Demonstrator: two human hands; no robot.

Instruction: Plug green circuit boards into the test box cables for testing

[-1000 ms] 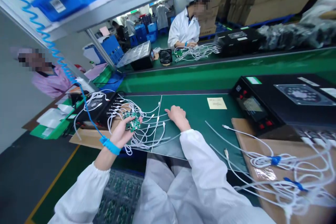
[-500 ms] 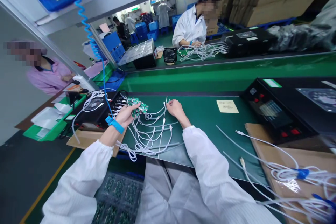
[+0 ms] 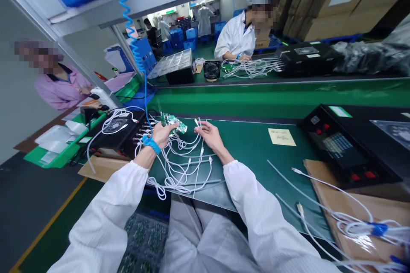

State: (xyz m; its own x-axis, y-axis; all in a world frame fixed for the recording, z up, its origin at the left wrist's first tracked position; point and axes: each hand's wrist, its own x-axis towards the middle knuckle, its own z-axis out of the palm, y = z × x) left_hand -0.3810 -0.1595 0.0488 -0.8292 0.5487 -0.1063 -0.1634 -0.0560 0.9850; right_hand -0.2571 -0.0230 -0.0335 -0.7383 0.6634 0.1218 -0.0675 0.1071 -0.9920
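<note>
My left hand (image 3: 162, 135), with a blue strap at its wrist, is closed on a green circuit board (image 3: 179, 125) held above the table. Just right of the board, my right hand (image 3: 209, 133) pinches a white USB cable (image 3: 196, 123) near its plug, which points up. Several more white cables (image 3: 179, 170) lie tangled on the green table (image 3: 246, 145) below both hands. Their other ends run to the front of a black box (image 3: 124, 136) on the left, and a few loose plugs point toward me.
A larger black device (image 3: 346, 145) with a keypad stands on the right, near a yellow note (image 3: 282, 136). Bundled white cables (image 3: 361, 226) lie on cardboard there. A coiled blue cord (image 3: 136, 51) hangs at left. Across the bench sits a co-worker (image 3: 235, 34).
My right hand has taken hold of a white cable and lifted its plug. My left hand has moved a little right with the board, and the two hands are closer together.
</note>
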